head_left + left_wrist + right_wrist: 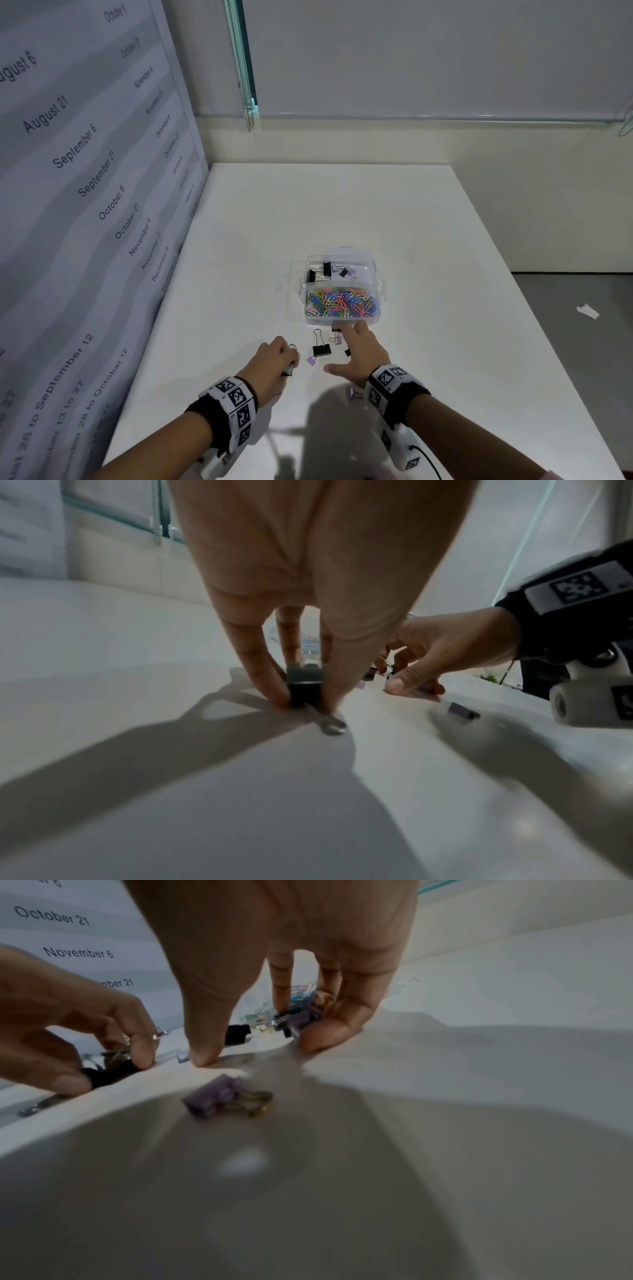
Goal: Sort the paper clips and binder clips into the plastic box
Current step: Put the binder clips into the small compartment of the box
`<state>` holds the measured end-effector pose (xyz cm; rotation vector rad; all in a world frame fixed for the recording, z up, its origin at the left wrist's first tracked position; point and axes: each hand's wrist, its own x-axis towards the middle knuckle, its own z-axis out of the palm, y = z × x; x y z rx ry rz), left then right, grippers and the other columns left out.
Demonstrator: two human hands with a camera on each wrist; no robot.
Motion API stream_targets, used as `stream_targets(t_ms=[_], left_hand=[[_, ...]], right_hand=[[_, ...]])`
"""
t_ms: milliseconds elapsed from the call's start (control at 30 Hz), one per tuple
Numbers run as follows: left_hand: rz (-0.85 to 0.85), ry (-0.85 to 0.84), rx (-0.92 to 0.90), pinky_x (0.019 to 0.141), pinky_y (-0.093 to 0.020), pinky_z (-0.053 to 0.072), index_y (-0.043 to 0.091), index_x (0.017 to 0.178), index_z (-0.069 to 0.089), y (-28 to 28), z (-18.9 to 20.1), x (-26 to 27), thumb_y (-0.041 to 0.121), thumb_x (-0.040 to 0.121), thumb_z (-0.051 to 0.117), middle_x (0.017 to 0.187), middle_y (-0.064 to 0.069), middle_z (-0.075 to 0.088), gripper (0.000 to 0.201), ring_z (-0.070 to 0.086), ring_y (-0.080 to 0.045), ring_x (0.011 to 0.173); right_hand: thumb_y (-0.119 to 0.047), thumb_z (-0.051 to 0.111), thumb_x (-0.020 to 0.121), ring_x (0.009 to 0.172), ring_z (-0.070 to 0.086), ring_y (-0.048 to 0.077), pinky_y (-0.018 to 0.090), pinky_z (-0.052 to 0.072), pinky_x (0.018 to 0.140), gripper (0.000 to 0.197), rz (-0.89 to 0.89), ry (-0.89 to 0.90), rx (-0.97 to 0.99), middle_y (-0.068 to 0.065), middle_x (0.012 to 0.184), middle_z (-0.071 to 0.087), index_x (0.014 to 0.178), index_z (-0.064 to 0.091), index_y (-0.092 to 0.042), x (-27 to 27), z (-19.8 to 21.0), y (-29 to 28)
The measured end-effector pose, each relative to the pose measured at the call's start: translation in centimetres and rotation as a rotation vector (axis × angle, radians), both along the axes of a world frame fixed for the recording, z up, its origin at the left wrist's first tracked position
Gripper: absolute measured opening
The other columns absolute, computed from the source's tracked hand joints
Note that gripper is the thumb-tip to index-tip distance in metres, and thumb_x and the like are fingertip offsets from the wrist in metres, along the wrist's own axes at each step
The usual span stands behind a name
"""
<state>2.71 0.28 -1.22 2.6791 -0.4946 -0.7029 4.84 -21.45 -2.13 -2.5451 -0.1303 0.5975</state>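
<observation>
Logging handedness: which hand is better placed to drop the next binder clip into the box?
Probably left: the left hand already pinches a black binder clip. The right hand is nearer the plastic box.

Both forearms are bare. Each wrist wears a black fabric wristband (416, 394) wrapped by a white band printed with square black-and-white markers (237, 397). A white camera housing (399, 445) carrying more markers hangs under each wrist; a black cable (426, 459) leaves the right one. A ring (155, 1036) sits on a left-hand finger.
</observation>
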Motion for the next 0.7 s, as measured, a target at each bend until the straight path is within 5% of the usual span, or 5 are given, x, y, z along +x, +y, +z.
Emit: stream_targets(t_ms=[200,333,467,567,700], left_hand=[[0.131,0.088,-0.08,0.08,-0.038,0.048,0.013,0.096,0.054,-0.5,-0.1,0.5,0.006,0.071,0.056,0.098,0.003,0.035,0.026,0.053,-0.032,0.093],[0.155,0.092,-0.09,0.072,-0.03,0.039,0.015,0.092,0.055,-1.4,0.3,1.4,0.005,0.073,0.054,0.092,0.003,0.036,0.022,0.052,-0.029,0.09],[0.195,0.103,-0.141,0.069,-0.025,0.036,0.026,0.079,0.049,-2.3,1.7,3.1,0.008,0.072,0.063,0.086,0.002,0.041,0.024,0.047,-0.021,0.08],[0.212,0.064,-0.219,0.065,-0.025,0.035,0.026,0.078,0.049,-3.0,3.7,4.6,0.008,0.073,0.065,0.08,0.004,0.044,0.025,0.046,-0.018,0.077],[0.228,-0.019,-0.328,0.064,-0.023,0.039,0.023,0.082,0.053,-4.4,6.2,7.4,0.006,0.078,0.061,0.094,-0.01,0.057,0.019,0.049,-0.019,0.076]], right_hand=[[-0.046,0.064,0.075,0.113,0.044,0.023,0.039,0.047,0.092,0.063,0.13,0.025,-0.041,0.004,0.121,0.039,0.131,0.038,-0.04,0.5,0.4,0.5],[-0.024,0.061,0.08,0.104,0.05,0.026,0.027,0.04,0.082,0.033,0.132,-0.006,0.021,0.001,0.103,0.038,0.113,0.056,-0.022,0.6,0.7,1.1],[-0.011,0.062,0.071,0.086,0.048,0.023,0.022,0.036,0.069,0.019,0.126,0.03,0.03,-0.002,0.096,0.036,0.089,0.055,-0.016,0.9,1.0,1.4],[-0.009,0.063,0.067,0.079,0.042,0.019,0.015,0.027,0.054,0.03,0.122,0.053,0.003,-0.008,0.08,0.033,0.064,0.039,-0.026,1.1,0.9,1.2],[-0.011,0.064,0.064,0.076,0.04,0.016,0.014,0.024,0.052,0.037,0.083,0.042,0.006,-0.015,0.072,0.031,0.057,0.033,-0.031,1.3,1.0,0.6]])
